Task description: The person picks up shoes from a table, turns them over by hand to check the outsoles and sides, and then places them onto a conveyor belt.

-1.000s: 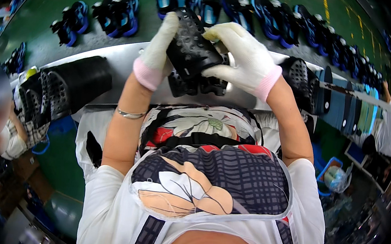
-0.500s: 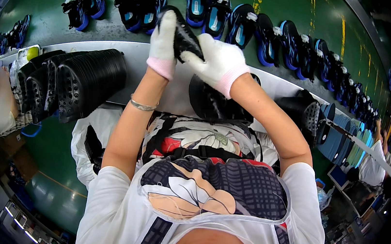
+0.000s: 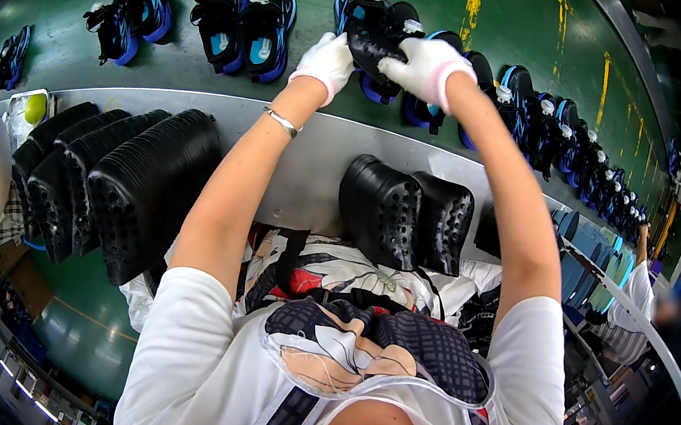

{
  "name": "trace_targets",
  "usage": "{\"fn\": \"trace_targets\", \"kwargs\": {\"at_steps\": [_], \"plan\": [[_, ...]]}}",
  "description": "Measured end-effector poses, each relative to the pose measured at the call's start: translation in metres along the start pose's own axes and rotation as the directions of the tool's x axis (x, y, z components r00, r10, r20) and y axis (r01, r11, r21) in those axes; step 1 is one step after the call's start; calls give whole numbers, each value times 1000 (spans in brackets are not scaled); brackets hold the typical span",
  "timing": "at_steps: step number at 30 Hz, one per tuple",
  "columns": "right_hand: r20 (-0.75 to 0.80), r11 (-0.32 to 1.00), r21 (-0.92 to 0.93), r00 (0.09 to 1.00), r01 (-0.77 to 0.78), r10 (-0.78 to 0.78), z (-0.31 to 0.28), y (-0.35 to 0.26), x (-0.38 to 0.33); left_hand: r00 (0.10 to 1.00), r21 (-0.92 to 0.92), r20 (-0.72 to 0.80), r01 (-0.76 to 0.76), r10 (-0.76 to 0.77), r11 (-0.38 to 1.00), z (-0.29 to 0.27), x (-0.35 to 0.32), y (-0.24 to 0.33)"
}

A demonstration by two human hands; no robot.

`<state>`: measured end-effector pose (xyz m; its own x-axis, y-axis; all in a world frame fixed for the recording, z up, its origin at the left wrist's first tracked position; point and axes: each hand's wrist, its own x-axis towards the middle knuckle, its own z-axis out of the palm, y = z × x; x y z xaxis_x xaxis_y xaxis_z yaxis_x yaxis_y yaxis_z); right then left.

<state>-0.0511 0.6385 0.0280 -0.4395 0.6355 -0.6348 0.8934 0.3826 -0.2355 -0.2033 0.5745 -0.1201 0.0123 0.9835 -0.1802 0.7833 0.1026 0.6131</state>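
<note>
head view: both gloved hands reach out over the green conveyor belt (image 3: 204, 77) and meet on one black shoe (image 3: 375, 47). the left hand (image 3: 325, 62) in its white glove grips the near-left side of that shoe, fingers curled on it. the right hand (image 3: 425, 66), also white-gloved with a pink cuff, clasps the shoe's right side, thumb and fingers pressed against it. the shoe sits above the belt, tilted, in line with the row of black-and-blue shoes; whether it touches the belt cannot be told. left of the held shoe on the belt stands a pair of black-and-blue shoes (image 3: 244, 27), and farther left another pair (image 3: 131, 13). right of the held shoe a long row of similar shoes (image 3: 555, 128) runs away along the belt. nearer the person than the belt lies a grey metal ledge (image 3: 312, 167); on it, below the held shoe, stand black perforated insoles (image 3: 404, 216), and a bigger stack of them (image 3: 106, 184) to the left. a silver bracelet (image 3: 283, 122) circles the left wrist.
</note>
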Motion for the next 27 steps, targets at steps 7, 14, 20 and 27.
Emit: {"fn": "trace_targets", "kwargs": {"at_steps": [7,14,20,27], "plan": [[93,975,-214,995,52,-33,-27,-14,36,997,2,-65,-48,48,999,16,-15,13],[14,892,-448,998,68,-69,12,-43,67,998,-46,-17,67,-68,997,3,-17,23],[-66,929,-367,996,37,-66,36,-53,95,932,-112,174,340,-318,934,-2,-7,17],[-32,931,-364,999,27,-41,30,-53,93,862,-2,307,424,-403,906,-19,4,27]]}}
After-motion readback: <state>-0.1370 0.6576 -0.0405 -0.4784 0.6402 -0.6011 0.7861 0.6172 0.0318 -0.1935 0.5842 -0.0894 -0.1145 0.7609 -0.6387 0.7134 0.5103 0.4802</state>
